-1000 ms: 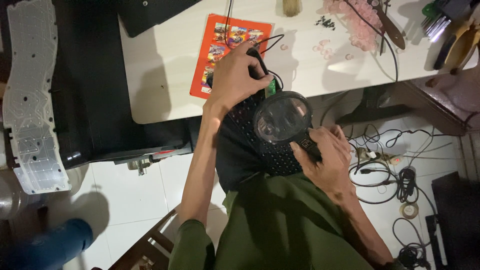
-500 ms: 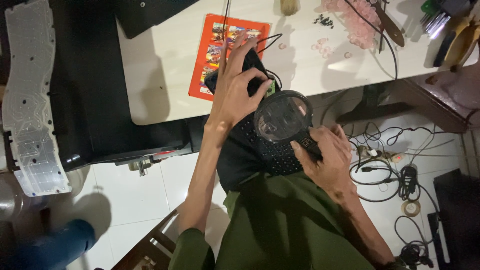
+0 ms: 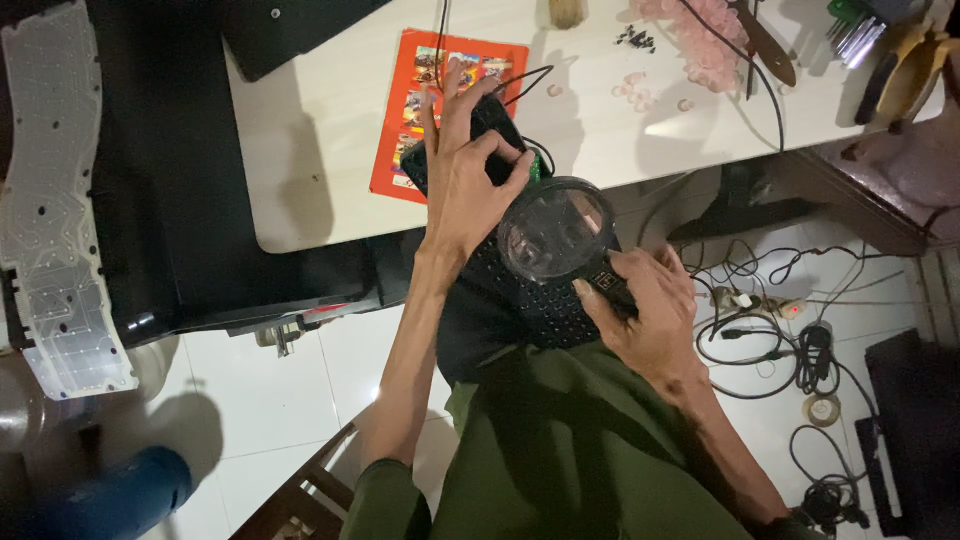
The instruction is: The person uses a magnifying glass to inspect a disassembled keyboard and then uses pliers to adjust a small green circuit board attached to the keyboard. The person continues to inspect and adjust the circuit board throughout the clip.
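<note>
Left hand [image 3: 465, 185], fingers spread, presses on a black keyboard frame [image 3: 520, 290] lying across the lap and table edge [image 3: 300, 215]; right hand [image 3: 645, 320] grips a magnifier [image 3: 556, 230] over it. Inspection step, apparently; steadying the lens matters next.

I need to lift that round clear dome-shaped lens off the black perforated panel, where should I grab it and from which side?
Grip the round clear dome-shaped lens by its dark outer rim, likely from its upper right side. The left hand crowds its left edge and the right hand holds the black perforated panel just below it; the smooth curved top probably offers no purchase.
</note>
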